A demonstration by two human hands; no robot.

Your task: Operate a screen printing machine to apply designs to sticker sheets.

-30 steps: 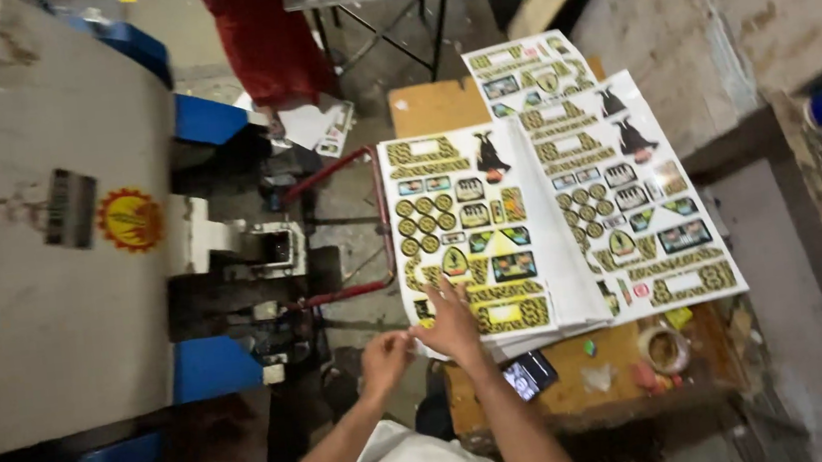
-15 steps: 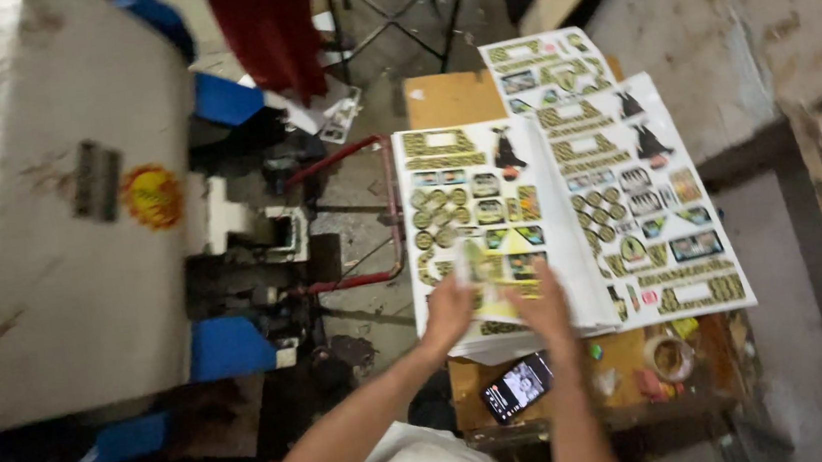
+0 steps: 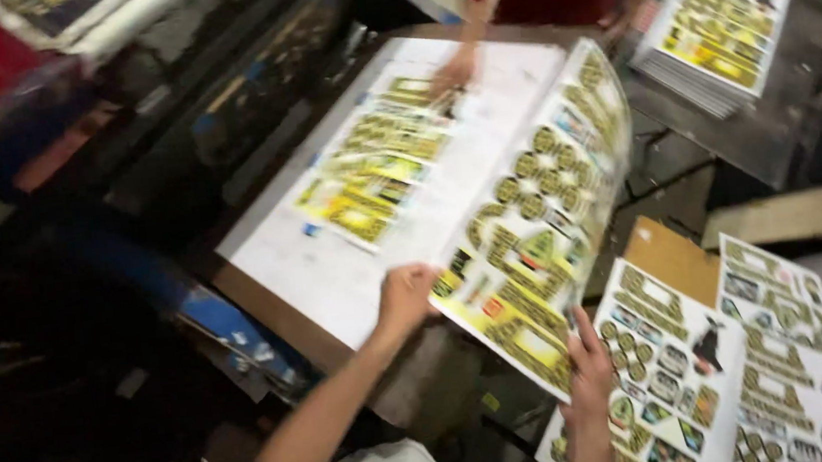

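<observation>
Dim print shop, dark machinery on the left, and a white worktop (image 3: 334,268) with one printed sheet (image 3: 375,169) already lying flat on it. We're holding a second yellow-and-black sticker sheet (image 3: 540,218) in the air over the worktop's right half, bowed into a curve. Left hand (image 3: 405,297) has its fingers pinched on the sheet's near-left corner; right hand (image 3: 590,369) grips the lower right edge, fingers closed over it. A co-worker's hand (image 3: 456,68) presses the far end of the flat sheet. Stack of printed sheets (image 3: 713,26) sits far right; more loose sheets (image 3: 685,365) lie below right, just under our right hand.

Risks as we judge them: the sheet is bowed hard, so a tighter bend could crease it. It's held by edges only, so a slip drops it skewed onto the flat sheet. Frame is motion-blurred, so exact alignment can't be told.
</observation>
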